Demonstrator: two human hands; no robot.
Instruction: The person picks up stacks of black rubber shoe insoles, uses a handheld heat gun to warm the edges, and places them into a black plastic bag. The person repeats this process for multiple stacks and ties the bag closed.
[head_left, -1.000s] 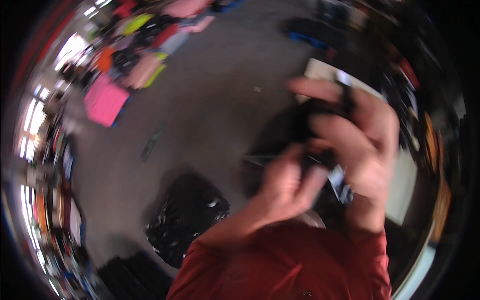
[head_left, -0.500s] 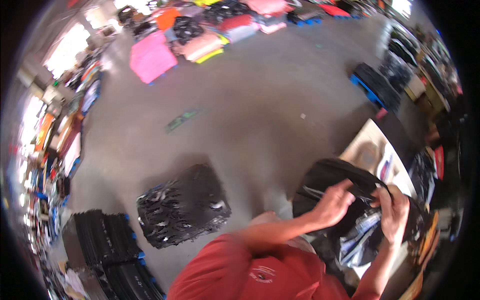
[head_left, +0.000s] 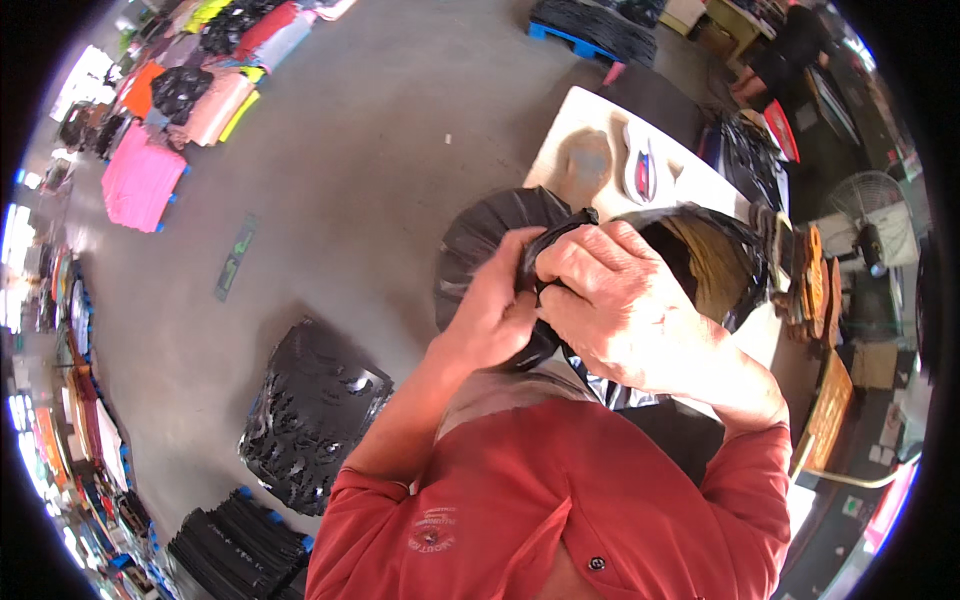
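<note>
A full black plastic bag (head_left: 480,235) bulges just in front of me, its neck bunched up. My left hand (head_left: 497,310) is closed around that bunched plastic from the left side. From the right, my right hand (head_left: 615,295) is closed on the same gathered neck, its fingers curled and nearly meeting the left ones. What lies inside the fingers is partly hidden. Beyond the hands is a pale table (head_left: 572,120) with a white, red and blue sole-shaped piece (head_left: 642,165) on it.
Right of my hands, a round black-rimmed container (head_left: 715,255) shows a tan inside. A stack of black sheets (head_left: 310,415) lies on the floor to the left, near more black stacks (head_left: 240,550). A fan (head_left: 868,235) stands right. Another person (head_left: 790,55) is at the far right.
My view has swung to the right, so the floor stacks sit further left. My hands, apart over the black plastic before, have come together on the bag's bunched neck.
</note>
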